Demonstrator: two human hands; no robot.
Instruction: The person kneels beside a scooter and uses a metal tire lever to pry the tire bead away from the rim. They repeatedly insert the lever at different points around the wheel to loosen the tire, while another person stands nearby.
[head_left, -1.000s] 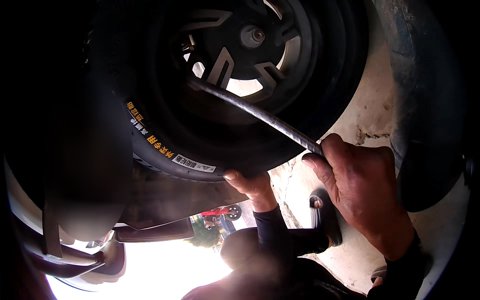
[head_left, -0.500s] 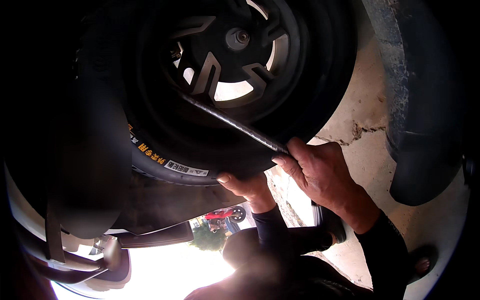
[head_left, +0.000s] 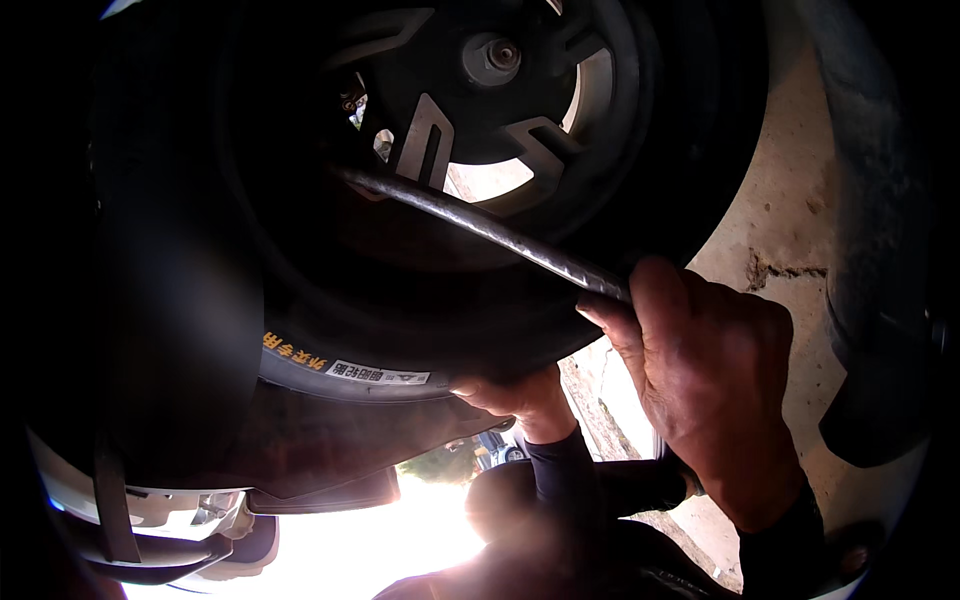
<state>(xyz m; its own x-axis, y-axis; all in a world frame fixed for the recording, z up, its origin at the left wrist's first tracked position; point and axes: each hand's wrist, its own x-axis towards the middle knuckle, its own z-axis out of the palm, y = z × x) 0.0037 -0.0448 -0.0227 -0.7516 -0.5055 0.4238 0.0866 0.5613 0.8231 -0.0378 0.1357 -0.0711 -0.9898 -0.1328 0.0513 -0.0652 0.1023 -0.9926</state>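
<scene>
A black tire [head_left: 330, 340] sits on a dark spoked wheel rim [head_left: 425, 140] with a nut [head_left: 503, 55] at its hub. My right hand [head_left: 715, 370] is closed round the near end of a long, worn metal tire lever [head_left: 490, 233]. The lever slants up to the left across the tire's sidewall, its far tip in shadow at the rim, so how it sits there cannot be made out. At the tire's lower edge my left hand [head_left: 525, 400] grips the tread, thumb showing and the other fingers hidden behind the rubber.
Dark body panels hang below the tire [head_left: 340, 450] and at the right [head_left: 875, 300]. A metal bracket [head_left: 117, 500] stands at lower left. Cracked pale ground [head_left: 780, 210] shows at right, with strong glare at the bottom.
My right hand has moved right and looks larger, carrying the lever's near end with it. The wheel and my left hand have shifted slightly right in the picture; both grips hold.
</scene>
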